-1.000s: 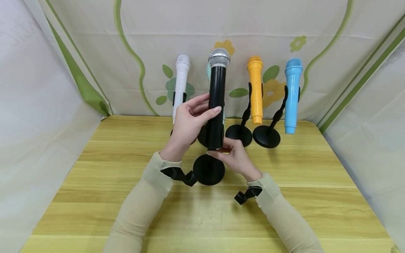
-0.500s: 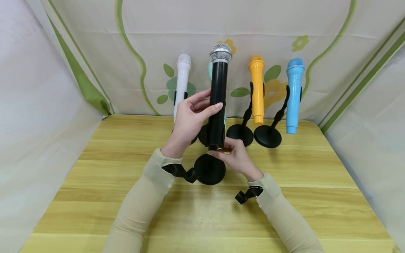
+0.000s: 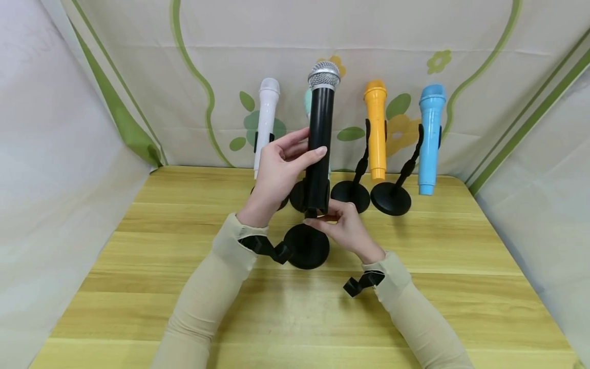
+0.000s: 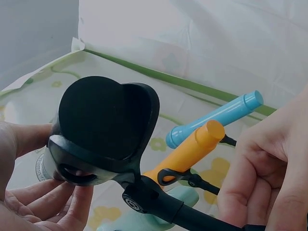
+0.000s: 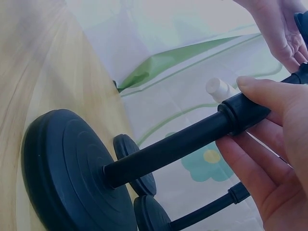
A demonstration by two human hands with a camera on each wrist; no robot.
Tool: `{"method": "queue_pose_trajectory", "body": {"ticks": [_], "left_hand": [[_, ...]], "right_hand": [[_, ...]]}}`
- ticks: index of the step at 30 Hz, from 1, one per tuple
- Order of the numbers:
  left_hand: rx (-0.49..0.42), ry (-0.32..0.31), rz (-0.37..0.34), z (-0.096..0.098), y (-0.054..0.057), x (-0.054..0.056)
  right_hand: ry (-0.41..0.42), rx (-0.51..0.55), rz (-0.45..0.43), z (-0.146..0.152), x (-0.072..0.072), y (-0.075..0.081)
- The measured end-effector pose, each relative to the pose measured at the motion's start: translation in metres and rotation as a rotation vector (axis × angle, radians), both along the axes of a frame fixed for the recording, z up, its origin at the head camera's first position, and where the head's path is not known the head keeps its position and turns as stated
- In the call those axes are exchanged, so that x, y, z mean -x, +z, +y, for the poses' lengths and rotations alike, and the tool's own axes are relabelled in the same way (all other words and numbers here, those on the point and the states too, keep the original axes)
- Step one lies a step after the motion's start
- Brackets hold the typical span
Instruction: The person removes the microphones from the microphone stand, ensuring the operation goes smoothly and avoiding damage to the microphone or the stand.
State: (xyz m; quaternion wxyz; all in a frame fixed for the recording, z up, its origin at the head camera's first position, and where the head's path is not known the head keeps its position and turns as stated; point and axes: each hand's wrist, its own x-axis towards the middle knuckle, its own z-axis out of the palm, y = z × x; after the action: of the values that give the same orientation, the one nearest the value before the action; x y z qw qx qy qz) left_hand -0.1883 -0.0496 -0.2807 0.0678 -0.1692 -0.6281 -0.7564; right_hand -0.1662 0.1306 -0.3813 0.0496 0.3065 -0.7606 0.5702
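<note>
My left hand [image 3: 278, 171] grips a black microphone [image 3: 321, 123] with a silver mesh head, thumb across the front of its body. The microphone leans upright, mesh end up. Its flat lower end sits within the black clip [image 4: 148, 113] of a desk stand, as the left wrist view shows. My right hand [image 3: 345, 228] pinches the collar [image 5: 243, 113] of the stand's pole [image 5: 168, 149] just under the clip. The stand's round base [image 3: 306, 248] rests on the wooden table. The microphone partly covers a mint-green microphone [image 3: 308, 100] behind it.
At the back stand a white microphone [image 3: 266, 113], an orange microphone [image 3: 376, 128] and a blue microphone [image 3: 430, 138] on black stands. A patterned cloth [image 3: 359, 31] rises behind the table [image 3: 295, 318]. White cloth hangs at both sides.
The black microphone has shifted slightly upward in the head view, with more of the stand showing below its lower end. Both hands keep their grips.
</note>
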Motion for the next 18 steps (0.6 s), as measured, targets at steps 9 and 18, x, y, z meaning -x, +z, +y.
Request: {"method": "queue_pose_trajectory", "body": {"ticks": [9, 18], "left_hand": [[-0.002, 0.001, 0.005, 0.0004, 0.0013, -0.0006], [0.01, 0.023, -0.008, 0.0012, 0.0014, 0.0002]], "right_hand": [[0.004, -0.002, -0.004, 0.0004, -0.0006, 0.0004], [0.009, 0.001, -0.005, 0.0006, -0.0008, -0.0031]]}}
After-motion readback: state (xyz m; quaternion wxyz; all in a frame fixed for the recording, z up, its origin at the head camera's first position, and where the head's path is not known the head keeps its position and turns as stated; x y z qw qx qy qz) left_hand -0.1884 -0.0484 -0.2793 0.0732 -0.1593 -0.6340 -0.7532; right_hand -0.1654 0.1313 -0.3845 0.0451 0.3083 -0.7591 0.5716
